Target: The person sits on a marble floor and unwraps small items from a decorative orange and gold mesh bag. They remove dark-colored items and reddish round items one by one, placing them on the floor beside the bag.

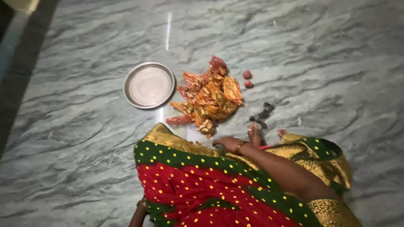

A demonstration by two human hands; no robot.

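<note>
My right hand [230, 143] reaches across my knee, which is draped in a red and green dotted cloth [198, 180]. It rests low at the cloth's gold border, just below a pile of shiny orange and red wrappers [210, 98]. The fingers curl downward, and I cannot tell whether they hold anything. A bangle sits on that wrist. My left hand is hidden behind the cloth; only its wrist [142, 205] shows at the bottom edge.
A round steel plate [149, 85] lies on the grey veined marble floor [84, 138], left of the wrappers. Two small reddish round lumps [247, 79] sit right of the pile. Several small dark pieces [263, 114] lie just above my right hand.
</note>
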